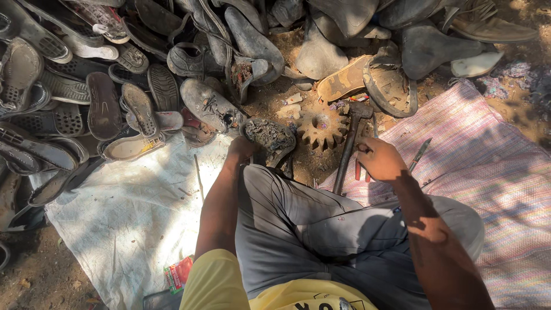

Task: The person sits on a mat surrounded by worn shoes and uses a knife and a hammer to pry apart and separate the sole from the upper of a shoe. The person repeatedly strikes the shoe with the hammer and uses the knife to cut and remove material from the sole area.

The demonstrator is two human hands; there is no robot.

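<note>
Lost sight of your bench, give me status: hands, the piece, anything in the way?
Left hand grips worn shoe sole. Right hand at hammer, grasp unclear. Rusty gear lies between them; shoe pile crowds left.

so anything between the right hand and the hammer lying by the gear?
Nothing visible. The right hand sits right beside the hammer, at its handle, with no object between them; whether it touches is unclear. The rusty gear lies on the far side, left of the handle. The left hand is at a worn shoe sole.
</note>
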